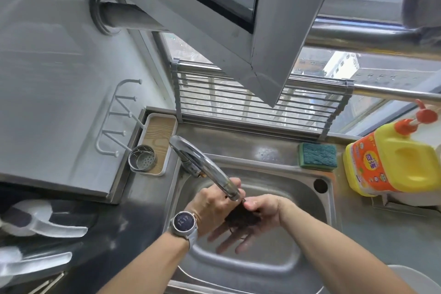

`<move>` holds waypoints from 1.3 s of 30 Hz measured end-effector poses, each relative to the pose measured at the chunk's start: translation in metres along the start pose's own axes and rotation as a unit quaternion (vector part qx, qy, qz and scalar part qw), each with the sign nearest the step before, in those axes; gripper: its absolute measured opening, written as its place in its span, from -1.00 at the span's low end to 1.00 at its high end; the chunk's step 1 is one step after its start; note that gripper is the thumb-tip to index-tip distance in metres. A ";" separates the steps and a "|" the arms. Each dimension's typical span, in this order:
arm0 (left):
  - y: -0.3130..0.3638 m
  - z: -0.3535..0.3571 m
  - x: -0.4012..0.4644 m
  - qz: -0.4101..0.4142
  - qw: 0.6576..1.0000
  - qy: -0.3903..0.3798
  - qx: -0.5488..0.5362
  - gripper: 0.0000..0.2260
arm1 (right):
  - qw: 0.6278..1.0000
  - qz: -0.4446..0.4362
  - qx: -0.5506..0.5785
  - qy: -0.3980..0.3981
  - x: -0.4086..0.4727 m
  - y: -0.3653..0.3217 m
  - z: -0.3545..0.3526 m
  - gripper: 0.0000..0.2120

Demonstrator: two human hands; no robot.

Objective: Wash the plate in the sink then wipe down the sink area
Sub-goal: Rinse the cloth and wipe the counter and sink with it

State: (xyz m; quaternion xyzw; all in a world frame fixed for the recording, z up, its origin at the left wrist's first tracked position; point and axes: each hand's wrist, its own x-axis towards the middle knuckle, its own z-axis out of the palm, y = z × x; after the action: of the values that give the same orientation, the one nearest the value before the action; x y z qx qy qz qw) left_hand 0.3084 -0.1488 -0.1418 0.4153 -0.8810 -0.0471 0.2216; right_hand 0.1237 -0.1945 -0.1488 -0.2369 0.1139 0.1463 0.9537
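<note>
Both my hands are over the steel sink [298,188], just under the tip of the curved faucet [205,164]. My right hand [262,210] lies palm up with a dark fibrous scrubber [241,216] in it, thumb pressed on the top and fingers stretched down-left. My left hand [212,205], a watch on its wrist, has its fingers curled onto the scrubber's upper edge; the spout partly hides them. The rim of a white plate [410,277] shows on the counter at the bottom right. A green sponge [317,156] lies on the sink's back ledge.
A yellow detergent jug [386,162] stands right of the sink. A metal strainer cup [142,159] sits on a wood-topped tray [160,131] at the left. A roll-up rack [250,105] leans at the window, and an open window sash [262,31] hangs overhead. White utensils [35,222] lie at the left.
</note>
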 end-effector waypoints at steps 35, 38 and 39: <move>0.037 0.018 0.030 -0.562 0.663 -0.351 -0.348 -0.81 | 0.342 -0.049 -0.831 0.436 0.012 0.022 -0.030 -0.81; 0.035 0.023 0.023 -0.590 0.611 -0.346 -0.399 -0.87 | 0.312 -0.072 -0.840 0.437 0.015 0.023 -0.034 -0.82; 0.037 0.025 0.020 -0.593 0.606 -0.338 -0.408 -0.89 | 0.317 -0.056 -0.839 0.438 0.016 0.024 -0.035 -0.83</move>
State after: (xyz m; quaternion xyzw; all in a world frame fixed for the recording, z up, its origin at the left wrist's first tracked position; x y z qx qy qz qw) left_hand 0.2605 -0.1421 -0.1473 0.6679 -0.3428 -0.6602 -0.0221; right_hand 0.1258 -0.1877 -0.1934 -0.9460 0.3178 -0.0152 0.0618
